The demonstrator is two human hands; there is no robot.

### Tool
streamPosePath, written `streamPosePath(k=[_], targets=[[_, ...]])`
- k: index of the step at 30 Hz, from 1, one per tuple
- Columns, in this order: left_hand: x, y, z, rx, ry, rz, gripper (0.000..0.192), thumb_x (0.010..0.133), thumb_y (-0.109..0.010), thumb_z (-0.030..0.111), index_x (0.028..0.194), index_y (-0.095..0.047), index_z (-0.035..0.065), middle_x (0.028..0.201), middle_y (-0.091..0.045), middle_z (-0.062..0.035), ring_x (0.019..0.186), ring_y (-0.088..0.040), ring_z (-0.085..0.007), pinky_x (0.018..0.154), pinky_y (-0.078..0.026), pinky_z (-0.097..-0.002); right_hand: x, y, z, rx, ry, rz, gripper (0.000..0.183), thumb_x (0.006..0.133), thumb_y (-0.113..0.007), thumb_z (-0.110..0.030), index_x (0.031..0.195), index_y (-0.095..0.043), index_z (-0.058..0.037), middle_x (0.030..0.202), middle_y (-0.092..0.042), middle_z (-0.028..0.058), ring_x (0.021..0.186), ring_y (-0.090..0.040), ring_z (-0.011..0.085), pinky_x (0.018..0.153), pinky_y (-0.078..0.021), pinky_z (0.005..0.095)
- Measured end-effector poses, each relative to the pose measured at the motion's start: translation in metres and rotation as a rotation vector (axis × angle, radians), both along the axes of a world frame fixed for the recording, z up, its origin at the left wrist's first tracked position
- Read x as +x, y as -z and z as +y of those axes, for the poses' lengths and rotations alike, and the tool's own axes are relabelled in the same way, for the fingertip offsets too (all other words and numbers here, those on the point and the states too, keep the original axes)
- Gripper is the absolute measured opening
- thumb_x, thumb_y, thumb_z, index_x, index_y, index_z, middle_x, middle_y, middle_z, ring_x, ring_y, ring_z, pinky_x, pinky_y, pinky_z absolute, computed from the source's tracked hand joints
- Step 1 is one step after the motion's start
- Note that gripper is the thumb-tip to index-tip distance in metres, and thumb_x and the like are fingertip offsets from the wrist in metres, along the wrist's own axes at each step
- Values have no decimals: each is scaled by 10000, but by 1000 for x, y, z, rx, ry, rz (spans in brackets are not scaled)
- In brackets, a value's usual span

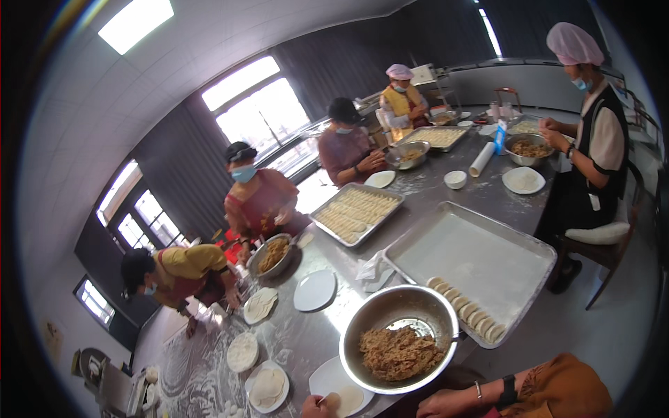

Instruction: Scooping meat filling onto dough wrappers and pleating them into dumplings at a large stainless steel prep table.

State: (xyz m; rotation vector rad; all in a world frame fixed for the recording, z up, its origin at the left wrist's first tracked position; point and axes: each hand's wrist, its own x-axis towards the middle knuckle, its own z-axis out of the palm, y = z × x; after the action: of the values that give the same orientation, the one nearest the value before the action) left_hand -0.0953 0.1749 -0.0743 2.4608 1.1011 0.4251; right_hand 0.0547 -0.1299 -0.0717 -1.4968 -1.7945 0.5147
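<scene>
At the bottom edge, my left hand (314,407) pinches a round dough wrapper (332,403) over a white plate (325,374) holding another wrapper. My right hand (441,404), with a bracelet and dark wristband on its arm, lies below a steel bowl (347,342) of brown minced filling (400,353); its fingers are partly cut off and any hold is unclear. Beyond the bowl, a large metal tray (470,251) carries a row of folded dumplings (466,310) along its near left side. A plate of stacked wrappers (267,387) sits to the left.
Floury steel table (198,360) with more wrapper stacks (243,352), a white plate (315,290) and crumpled plastic (375,271). Farther off are a full dumpling tray (357,213) and another filling bowl (272,257). Several masked people work around the table; a chair (606,237) stands at right.
</scene>
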Motion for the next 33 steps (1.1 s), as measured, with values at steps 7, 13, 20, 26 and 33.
streamPosePath(k=[7,13,20,26,33], targets=[[19,-7,-9,278,121,-205,133,676,-606,159,788,-670,130,756,-620,-60,731,-578,-261,655,-445,-380,-20,-30,41,82,-10,136,94,785,-585,-145,838,-604,-70,783,-580,116,735,-579,297,652,-473,379],[6,-5,-9,217,254,-225,121,639,-663,145,758,-658,124,794,-639,-42,747,-586,-252,670,-448,-355,-27,-10,52,27,-50,99,94,789,-591,-141,851,-608,-73,782,-580,108,729,-580,296,642,-477,365],[-14,2,-4,172,220,-341,173,634,-616,-21,766,-644,87,858,-651,-73,835,-596,-255,743,-463,-340,-26,-14,50,22,-36,163,92,784,-595,-128,852,-616,-70,790,-589,112,731,-585,297,653,-480,365],[-15,1,-2,112,94,-396,150,670,-556,19,794,-626,66,887,-642,-111,831,-590,-304,769,-453,-391,-26,-12,40,-149,-56,151,184,785,-607,-191,921,-614,-67,908,-605,126,862,-592,297,774,-468,399],[13,7,6,200,92,-185,159,749,-549,176,822,-618,53,769,-593,-142,743,-542,-336,683,-426,-421,-11,-16,44,36,-43,222,71,774,-588,-95,840,-601,-69,767,-576,111,730,-563,291,646,-472,356]])
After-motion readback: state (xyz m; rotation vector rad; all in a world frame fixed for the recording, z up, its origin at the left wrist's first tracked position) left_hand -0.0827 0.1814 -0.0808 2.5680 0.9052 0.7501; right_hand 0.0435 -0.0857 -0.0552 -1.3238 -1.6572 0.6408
